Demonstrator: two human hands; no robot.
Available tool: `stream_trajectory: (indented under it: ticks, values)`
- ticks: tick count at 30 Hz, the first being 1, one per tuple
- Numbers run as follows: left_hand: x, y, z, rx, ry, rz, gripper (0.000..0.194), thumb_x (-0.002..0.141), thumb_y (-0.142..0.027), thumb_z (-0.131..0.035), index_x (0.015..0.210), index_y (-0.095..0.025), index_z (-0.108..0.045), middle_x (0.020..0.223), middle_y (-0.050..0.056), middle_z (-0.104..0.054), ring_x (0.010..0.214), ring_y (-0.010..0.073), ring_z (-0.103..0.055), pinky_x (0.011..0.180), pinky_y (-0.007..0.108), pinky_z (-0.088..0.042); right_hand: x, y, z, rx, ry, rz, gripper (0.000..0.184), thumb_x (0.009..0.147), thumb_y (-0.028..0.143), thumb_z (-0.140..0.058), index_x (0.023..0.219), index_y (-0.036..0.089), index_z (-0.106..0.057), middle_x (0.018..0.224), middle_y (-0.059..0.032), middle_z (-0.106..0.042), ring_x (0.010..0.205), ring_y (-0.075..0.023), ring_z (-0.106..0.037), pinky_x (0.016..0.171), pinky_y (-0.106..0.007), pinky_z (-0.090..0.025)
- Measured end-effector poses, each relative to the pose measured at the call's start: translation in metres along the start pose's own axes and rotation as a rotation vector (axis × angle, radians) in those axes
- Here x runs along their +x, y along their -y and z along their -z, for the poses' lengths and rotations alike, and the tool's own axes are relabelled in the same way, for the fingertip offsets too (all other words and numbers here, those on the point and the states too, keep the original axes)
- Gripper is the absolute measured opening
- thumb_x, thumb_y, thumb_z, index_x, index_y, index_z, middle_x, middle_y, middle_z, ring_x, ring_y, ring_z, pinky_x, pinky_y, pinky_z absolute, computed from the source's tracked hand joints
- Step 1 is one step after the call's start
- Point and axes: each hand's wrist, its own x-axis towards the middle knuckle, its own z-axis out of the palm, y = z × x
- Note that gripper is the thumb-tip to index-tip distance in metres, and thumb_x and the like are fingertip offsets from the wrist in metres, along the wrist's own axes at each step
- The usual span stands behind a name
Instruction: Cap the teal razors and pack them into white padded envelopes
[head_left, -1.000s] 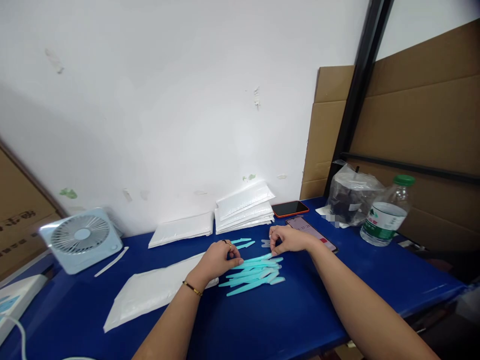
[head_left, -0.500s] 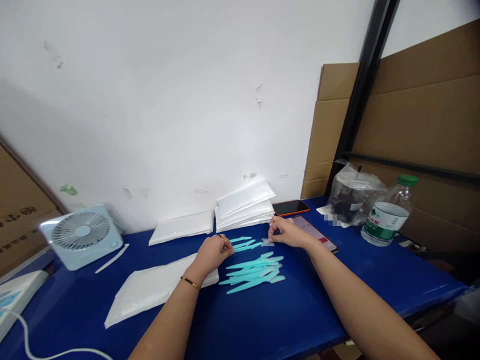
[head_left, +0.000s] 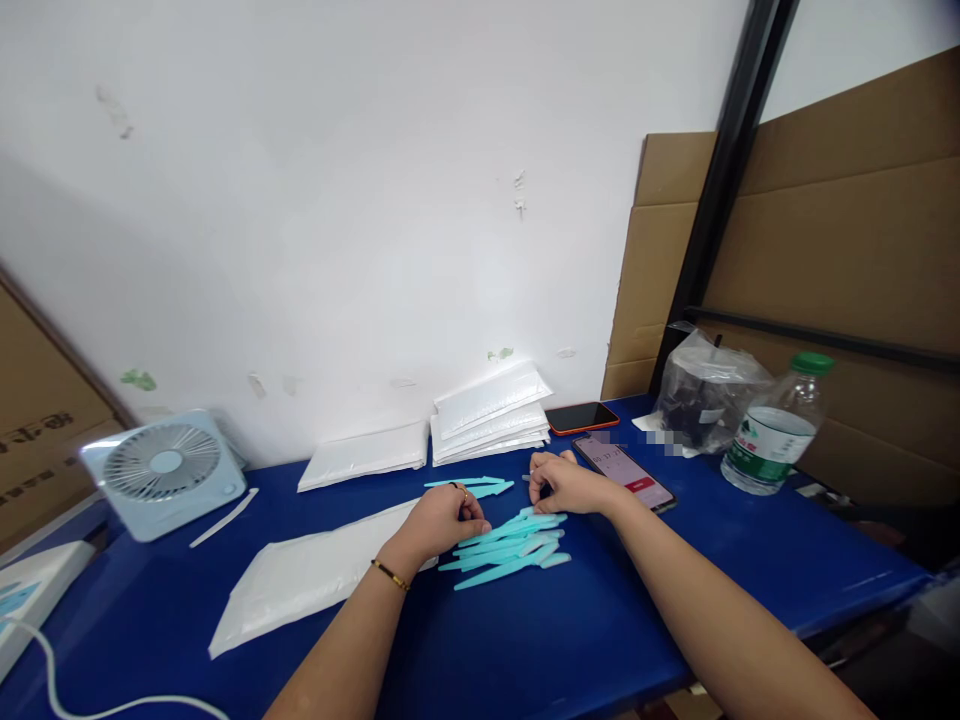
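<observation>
A pile of several thin turquoise plastic sticks (head_left: pixel 510 548) lies on the blue table (head_left: pixel 525 640). My left hand (head_left: pixel 442 520) rests at the pile's left end, fingers curled and pinched on the end of a stick. My right hand (head_left: pixel 566 488) is at the pile's far right edge, fingers closed on the sticks' tips. Two more turquoise sticks (head_left: pixel 472 485) lie just behind my left hand. A white padded envelope (head_left: pixel 300 578) lies flat left of my left wrist.
A stack of white envelopes (head_left: pixel 487 415) and one more (head_left: pixel 364 457) sit by the wall. Two phones (head_left: pixel 581 416) (head_left: pixel 626 472), a bagged dark object (head_left: pixel 705 390) and a water bottle (head_left: pixel 772 425) stand right. A small fan (head_left: pixel 161 475) and white strip (head_left: pixel 223 520) are left.
Both hands came back from the far sticks toward the pile. My left hand moved right and nearer; my right hand dropped onto the pile's upper edge.
</observation>
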Motion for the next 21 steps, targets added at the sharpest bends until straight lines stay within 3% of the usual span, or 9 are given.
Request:
stream_trajectory:
  ticks: [3, 11, 14, 17, 21]
  values:
    - [0.001, -0.001, -0.002, 0.015, -0.006, 0.007, 0.025, 0.077, -0.043, -0.054, 0.076, -0.021, -0.067, 0.079, 0.001, -0.064, 0.068, 0.0124, -0.057, 0.057, 0.021, -0.038, 0.0, 0.003, 0.001, 0.016, -0.045, -0.006, 0.014, 0.07, 0.036, -0.068, 0.073, 0.022, -0.069, 0.09, -0.0016, -0.054, 0.084, -0.0174, -0.049, 0.08, -0.032, -0.026]
    - [0.003, 0.011, 0.01, 0.234, -0.211, 0.129, 0.014, 0.076, -0.032, -0.058, 0.077, -0.022, -0.067, 0.082, 0.002, -0.064, 0.077, 0.0169, -0.057, 0.067, 0.026, -0.037, 0.0, -0.011, 0.009, -0.014, -0.188, -0.132, 0.019, 0.072, 0.04, -0.066, 0.073, 0.021, -0.068, 0.09, -0.0014, -0.055, 0.088, -0.0189, -0.05, 0.087, -0.034, -0.025]
    - [0.0, 0.006, 0.009, 0.149, -0.197, 0.087, 0.021, 0.074, -0.04, -0.06, 0.081, -0.023, -0.067, 0.084, 0.002, -0.063, 0.078, 0.0165, -0.056, 0.066, 0.025, -0.038, -0.007, -0.01, 0.014, 0.033, -0.122, -0.097, 0.023, 0.069, 0.046, -0.067, 0.074, 0.023, -0.069, 0.09, -0.0002, -0.056, 0.087, -0.0194, -0.051, 0.085, -0.032, -0.027]
    - [-0.004, -0.003, 0.003, 0.058, -0.083, -0.004, 0.027, 0.071, -0.048, -0.06, 0.079, -0.023, -0.068, 0.082, 0.001, -0.061, 0.073, 0.0144, -0.055, 0.061, 0.023, -0.037, -0.011, -0.003, 0.014, 0.065, 0.034, -0.02, 0.027, 0.064, 0.05, -0.069, 0.073, 0.025, -0.07, 0.093, 0.0, -0.056, 0.087, -0.0201, -0.052, 0.083, -0.031, -0.028]
    - [-0.004, -0.01, -0.005, 0.048, 0.018, -0.026, 0.022, 0.07, -0.043, -0.061, 0.073, -0.022, -0.067, 0.074, -0.001, -0.061, 0.066, 0.0125, -0.053, 0.055, 0.022, -0.034, -0.01, 0.004, 0.008, 0.054, 0.133, 0.04, 0.026, 0.06, 0.047, -0.073, 0.069, 0.023, -0.071, 0.088, -0.0004, -0.055, 0.089, -0.0209, -0.052, 0.084, -0.032, -0.026]
